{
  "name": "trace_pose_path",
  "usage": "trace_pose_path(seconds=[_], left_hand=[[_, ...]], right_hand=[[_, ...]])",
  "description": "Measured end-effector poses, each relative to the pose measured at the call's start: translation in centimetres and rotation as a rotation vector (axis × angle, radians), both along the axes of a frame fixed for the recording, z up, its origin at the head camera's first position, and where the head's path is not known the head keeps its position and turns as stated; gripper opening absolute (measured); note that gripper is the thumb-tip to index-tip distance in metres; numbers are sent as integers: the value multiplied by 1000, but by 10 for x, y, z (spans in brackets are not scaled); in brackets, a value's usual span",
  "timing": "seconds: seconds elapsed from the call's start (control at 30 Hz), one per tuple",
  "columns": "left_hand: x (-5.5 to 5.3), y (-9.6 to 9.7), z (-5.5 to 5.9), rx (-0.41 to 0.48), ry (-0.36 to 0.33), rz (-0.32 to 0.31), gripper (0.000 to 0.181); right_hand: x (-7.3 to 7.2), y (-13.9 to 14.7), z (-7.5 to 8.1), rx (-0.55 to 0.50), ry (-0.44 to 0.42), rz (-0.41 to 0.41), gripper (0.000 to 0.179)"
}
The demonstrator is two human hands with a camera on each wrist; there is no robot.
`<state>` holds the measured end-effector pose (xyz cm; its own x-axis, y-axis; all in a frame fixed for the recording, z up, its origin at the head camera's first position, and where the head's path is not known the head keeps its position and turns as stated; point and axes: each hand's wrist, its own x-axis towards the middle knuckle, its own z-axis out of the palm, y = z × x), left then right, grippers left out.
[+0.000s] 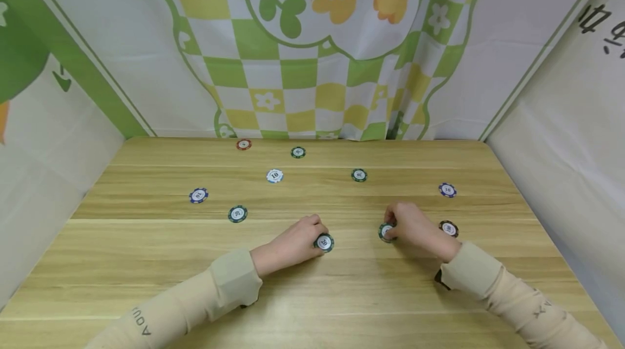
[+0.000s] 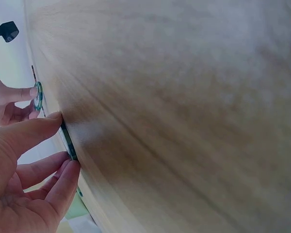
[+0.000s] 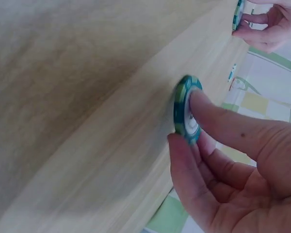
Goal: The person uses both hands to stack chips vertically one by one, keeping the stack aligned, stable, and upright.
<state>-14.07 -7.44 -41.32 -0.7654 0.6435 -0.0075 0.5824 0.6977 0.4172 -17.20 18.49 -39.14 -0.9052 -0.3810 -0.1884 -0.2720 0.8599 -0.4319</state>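
Note:
My left hand pinches a green poker chip marked 20 by its edges, thumb on one side and fingers on the other. In the left wrist view this chip lies flat against the wood. A second green poker chip is between the thumb and fingers of my right hand. The right wrist view shows that chip tilted and a little off the tabletop, the thumb on its white face. A black poker chip lies just beyond my right wrist, partly covered by it.
Other poker chips lie spread on the wooden table: red at the back edge, light blue, blue ones at left and right, and several green ones. A checkered curtain hangs behind.

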Motion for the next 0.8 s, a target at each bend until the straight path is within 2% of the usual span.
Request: trace_pose_path(seconds=[0.13,0.37,0.5,0.67,0.8], left_hand=[[0,0,0,6,-2,1,29],[0,0,0,7,7,1,30],[1,0,-1,9,7,2,30],[0,1,0,8,-10,16,30],[-1,1,0,1,-15,19,31]], right_hand=[[-3,2,-1,-97,-56,-9,11],[-7,3,-4,-319,-305,-93,9],[-7,1,-5,-401,-401,-130,14],[-6,-7,-7,-469,-471,-152,17],[-5,-17,-8,-496,-491,-165,18]])
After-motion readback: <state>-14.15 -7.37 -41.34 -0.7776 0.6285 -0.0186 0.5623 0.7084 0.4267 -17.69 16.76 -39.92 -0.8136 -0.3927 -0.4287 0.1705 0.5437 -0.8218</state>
